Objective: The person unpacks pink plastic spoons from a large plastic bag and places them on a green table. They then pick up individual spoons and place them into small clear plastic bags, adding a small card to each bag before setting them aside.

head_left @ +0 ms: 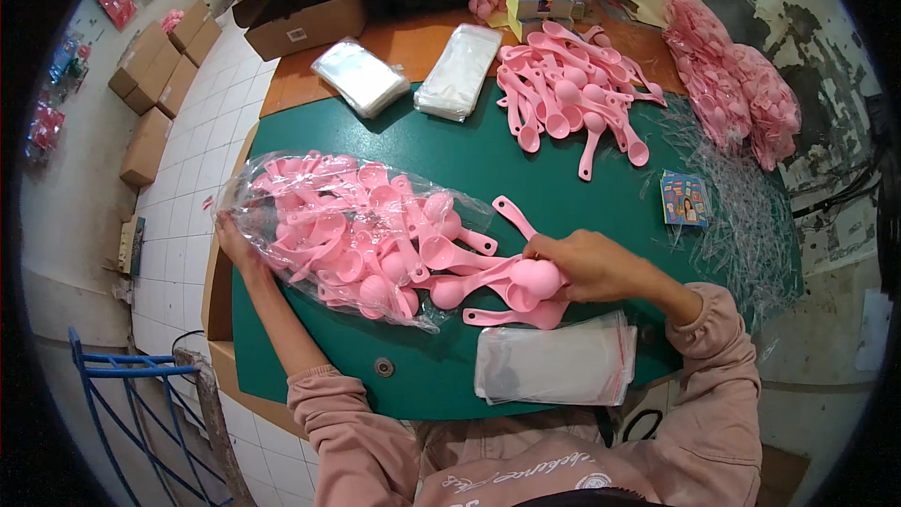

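A large clear plastic bag (242,190) full of pink plastic scoops (349,266) lies on its side on the green tabletop, its mouth toward the right. My left hand (235,240) grips the bag's left end, its fingers partly hidden by the film. Just outside the mouth, my right hand (593,266) is closed on several pink scoops (533,280), their handles pointing in different directions. Part of that bunch is covered by the hand. Below the right hand lies a stack of flat clear bags (552,366) near the table's front edge.
At the far right sits a loose heap of pink scoops (569,92). Bagged pink scoops (727,75) stand behind it. A small stack of colourful cards (684,198) lies beside clear plastic scraps (746,225). Two stacks of clear packets (458,72) and a cardboard box (310,17) are farther back.
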{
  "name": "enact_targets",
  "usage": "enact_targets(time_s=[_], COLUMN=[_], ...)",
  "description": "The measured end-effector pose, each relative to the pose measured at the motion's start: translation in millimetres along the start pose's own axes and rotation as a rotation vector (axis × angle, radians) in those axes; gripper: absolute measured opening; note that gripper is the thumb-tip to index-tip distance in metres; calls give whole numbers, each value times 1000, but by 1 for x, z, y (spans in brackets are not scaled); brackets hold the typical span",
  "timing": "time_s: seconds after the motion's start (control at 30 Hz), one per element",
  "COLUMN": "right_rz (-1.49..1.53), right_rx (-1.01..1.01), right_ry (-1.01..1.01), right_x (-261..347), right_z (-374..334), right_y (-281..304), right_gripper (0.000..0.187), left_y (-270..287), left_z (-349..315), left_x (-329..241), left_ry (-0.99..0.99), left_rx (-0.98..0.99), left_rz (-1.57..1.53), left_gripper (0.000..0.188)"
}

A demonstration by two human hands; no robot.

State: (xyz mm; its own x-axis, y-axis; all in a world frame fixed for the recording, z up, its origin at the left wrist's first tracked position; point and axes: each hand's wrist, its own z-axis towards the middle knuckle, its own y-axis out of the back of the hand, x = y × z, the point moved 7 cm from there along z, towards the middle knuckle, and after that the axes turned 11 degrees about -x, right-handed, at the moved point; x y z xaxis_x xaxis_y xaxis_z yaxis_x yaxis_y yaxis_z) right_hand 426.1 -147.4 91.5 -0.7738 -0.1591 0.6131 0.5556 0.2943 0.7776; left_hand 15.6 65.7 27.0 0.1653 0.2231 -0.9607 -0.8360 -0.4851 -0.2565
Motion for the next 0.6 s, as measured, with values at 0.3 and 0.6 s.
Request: enact_targets(time_s=[0.3, 0.6], right_rz=[187, -533], right_rx=[-252, -702], right_ry=[5, 77], right_x=[-55, -70], right_z=[43, 67], right_y=[121, 154], right_gripper=[35, 45], left_y=[16, 15], left_z=[14, 9], left_x=[19, 20], left_ry=[2, 30], left_rx=[-46, -100], left_rz=[-14, 32], left_gripper=[36, 35])
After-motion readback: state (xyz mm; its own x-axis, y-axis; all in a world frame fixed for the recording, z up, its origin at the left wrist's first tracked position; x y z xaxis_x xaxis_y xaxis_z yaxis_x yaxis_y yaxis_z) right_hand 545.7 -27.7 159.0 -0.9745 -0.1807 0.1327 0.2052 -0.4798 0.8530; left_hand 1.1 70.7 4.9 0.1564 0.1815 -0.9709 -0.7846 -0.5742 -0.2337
